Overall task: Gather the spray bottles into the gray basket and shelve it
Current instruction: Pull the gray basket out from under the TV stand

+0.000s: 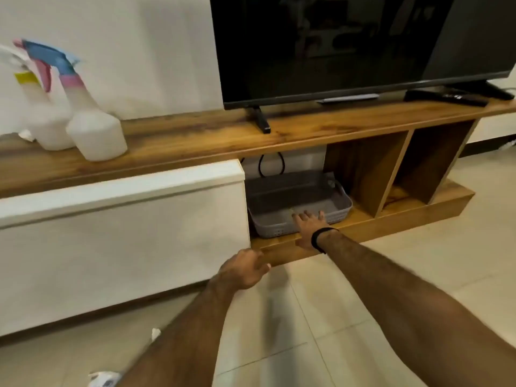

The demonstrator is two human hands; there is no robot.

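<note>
Gray and slotted along its sides, the basket (298, 203) sits in the open lower shelf of the wooden TV stand (195, 135), with nothing visible inside it. Two white spray bottles (96, 132) stand side by side on the stand's top at far left. The right hand (308, 223) rests with fingers spread on the basket's front rim, while the left hand (245, 270) hangs loosely curled, holding nothing, near the stand's base.
</note>
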